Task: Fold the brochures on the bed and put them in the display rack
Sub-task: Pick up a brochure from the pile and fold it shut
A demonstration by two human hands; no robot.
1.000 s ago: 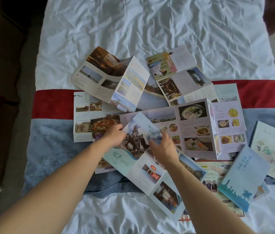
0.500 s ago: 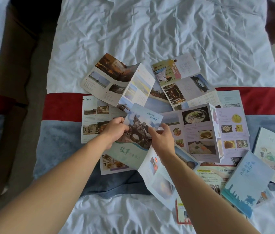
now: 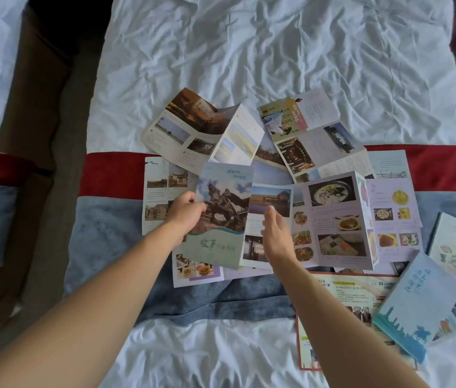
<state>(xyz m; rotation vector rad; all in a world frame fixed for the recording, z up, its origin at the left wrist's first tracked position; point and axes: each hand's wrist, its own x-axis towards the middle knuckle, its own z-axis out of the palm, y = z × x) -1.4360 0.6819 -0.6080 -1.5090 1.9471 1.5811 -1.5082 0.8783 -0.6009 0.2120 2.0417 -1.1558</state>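
Horse-cover brochure held part-folded above the scattered leaflets on the bed

The horse-cover brochure [image 3: 222, 217], thin glossy paper that looks light, limp and easily creased, is lifted over the red and blue-grey bed runner [image 3: 103, 175] toward the bed's [image 3: 249, 51] foot edge; its best hold is likely along a folded spine or outer edge, since an unsupported panel would sag. The left hand [image 3: 185, 212] pinches its left edge, thumb on the cover and fingers curled behind. The right hand [image 3: 275, 236] is held edge-up just beside the inner photo panel, fingers straight and close together, gripping nothing; whether it touches the paper cannot be told. A food-photo brochure [image 3: 338, 222] stands tented to the right, and a blue skyline booklet [image 3: 414, 306] lies near the right edge
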